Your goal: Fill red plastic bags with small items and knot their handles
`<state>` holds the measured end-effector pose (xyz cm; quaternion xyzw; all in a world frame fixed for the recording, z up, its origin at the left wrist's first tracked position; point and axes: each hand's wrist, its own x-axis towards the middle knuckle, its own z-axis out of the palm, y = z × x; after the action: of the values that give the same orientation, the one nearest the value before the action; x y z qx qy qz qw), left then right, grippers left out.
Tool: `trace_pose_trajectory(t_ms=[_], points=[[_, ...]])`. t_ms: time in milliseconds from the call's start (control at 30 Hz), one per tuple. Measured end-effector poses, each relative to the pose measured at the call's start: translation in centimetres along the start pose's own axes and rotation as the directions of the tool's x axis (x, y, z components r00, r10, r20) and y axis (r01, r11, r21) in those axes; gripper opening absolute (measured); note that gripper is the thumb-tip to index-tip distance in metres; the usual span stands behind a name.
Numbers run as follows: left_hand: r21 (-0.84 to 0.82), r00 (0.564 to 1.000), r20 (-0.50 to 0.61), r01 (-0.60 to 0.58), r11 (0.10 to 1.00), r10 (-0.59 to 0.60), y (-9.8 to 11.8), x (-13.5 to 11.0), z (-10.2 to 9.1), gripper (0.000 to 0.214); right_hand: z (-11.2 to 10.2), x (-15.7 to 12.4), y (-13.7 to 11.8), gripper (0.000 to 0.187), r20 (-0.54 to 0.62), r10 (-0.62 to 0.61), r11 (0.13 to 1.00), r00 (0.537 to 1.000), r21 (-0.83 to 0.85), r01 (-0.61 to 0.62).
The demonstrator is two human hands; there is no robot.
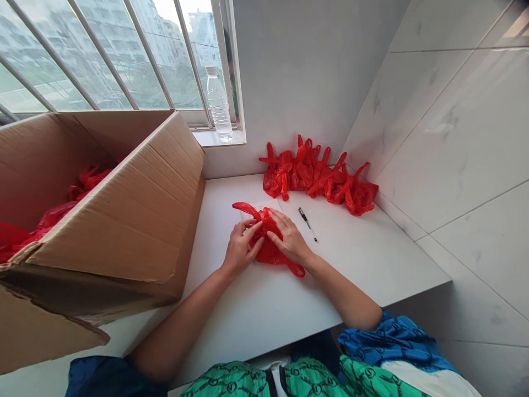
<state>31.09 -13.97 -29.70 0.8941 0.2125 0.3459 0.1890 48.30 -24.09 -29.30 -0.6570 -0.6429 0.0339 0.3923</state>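
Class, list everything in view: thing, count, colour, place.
Table: 1, white, centre.
Box: 1, brown, left.
Plastic: uncounted, red, inside box.
Piled bags: several, red, back of table.
Paper: 1, white, centre.
Bag: 1, red, partly covering paper.
Pen: 1, black, clear, right of bag.
Window: 1, clear, upper left.
Buildings: several, grey, outside.
Bottle: 1, clear, windowsill.
Wall: 1, grey, back.
Tiles: several, pale, right.
Clothes: uncounted, blue, green, white, bottom.
Left hand: 1, bare, touching bag.
Right hand: 1, bare, touching bag.
Arms: 2, bare, bottom.

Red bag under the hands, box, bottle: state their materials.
Red bag: thin, glossy plastic film, judging by crinkles and shine. Box: matte brown cardboard, by its creases and ragged edge. Bottle: probably clear, shiny plastic, given its ribbed transparent wall.
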Motion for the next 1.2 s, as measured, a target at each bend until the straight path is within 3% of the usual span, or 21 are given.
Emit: trace_pose_trajectory(t_ms=[67, 133, 267, 367, 467, 567, 1200], points=[[0.150, 0.997, 0.076, -0.040, 0.988, 0.029, 0.2, -0.1, 0.3, 0.045, 0.7, -0.2, 0.1, 0.058, 0.131, 0.065, 0.993, 0.989, -0.102, -0.052], [0.250, 0.994, 0.111, -0.034, 0.968, 0.007, 0.4, -0.2, 0.4, 0.048, 1.0, -0.3, 0.6, 0.058, 0.185, 0.170, 0.970, 0.968, -0.207, -0.130], [0.279, 0.999, 0.045, 0.017, 0.960, -0.031, 0.8, 0.2, 0.1, 0.052, 0.6, -0.3, 0.9, 0.058, 0.052, 0.199, 0.947, 0.979, -0.266, -0.178], [0.243, 0.997, 0.066, -0.049, 0.969, 0.034, 1.0, 0.8, 0.5, 0.056, 0.6, 0.0, 0.6, 0.061, -0.024, 0.149, 0.961, 0.988, -0.234, -0.151], [0.239, 0.970, 0.218, -0.159, 0.958, 0.106, 0.6, 1.0, 1.9, 0.065, 1.6, 0.0, 0.7, 0.061, 0.097, 0.151, 0.964, 0.984, -0.234, -0.125], [0.252, 0.951, 0.297, -0.171, 0.953, 0.092, -0.1, 0.9, 3.1, 0.068, 2.8, -0.2, 1.2, 0.060, 0.199, 0.224, 0.944, 0.954, -0.287, -0.162], [0.229, 0.961, 0.255, -0.164, 0.959, 0.104, -0.7, 0.2, 3.9, 0.066, 3.7, -0.5, 1.7, 0.060, 0.181, 0.211, 0.945, 0.961, -0.288, -0.153]])
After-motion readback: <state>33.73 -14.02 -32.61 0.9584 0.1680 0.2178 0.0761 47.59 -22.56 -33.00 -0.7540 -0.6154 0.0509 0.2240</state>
